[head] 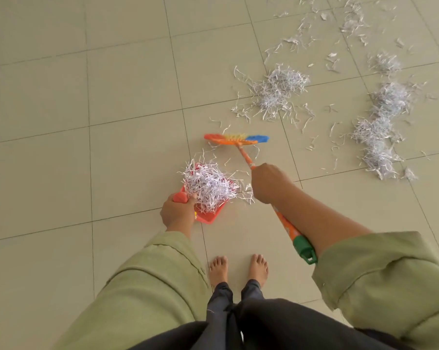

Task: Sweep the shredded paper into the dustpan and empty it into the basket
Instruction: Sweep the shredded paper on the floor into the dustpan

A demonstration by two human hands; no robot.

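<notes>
Fingers [191, 198] of left hand [176, 212] curled round the red handle of a red dustpan [209, 215], thumb side up; pan held low over the tiled floor [87, 122], whether touching it or just above, cannot tell. Dustpan heaped with shredded paper [210, 186], strips spilling over its rim. Right hand [267, 183] wrapped tight round the orange shaft of a small broom [243, 151], knuckles up; green end cap pokes out behind the forearm. Broom head, with red, yellow and blue bristles, sits down at the floor beyond the pan, a few loose strips beside it. Further out and to the right: 1 loose pile of shreds [279, 89] with scattered strips around it, then a longer band of clumped shreds [382, 127] running along the right side. Green sleeves [142, 281] rolled at both forearms. 2 bare feet [238, 270] side by side on the tiles, dark trousers above.
</notes>
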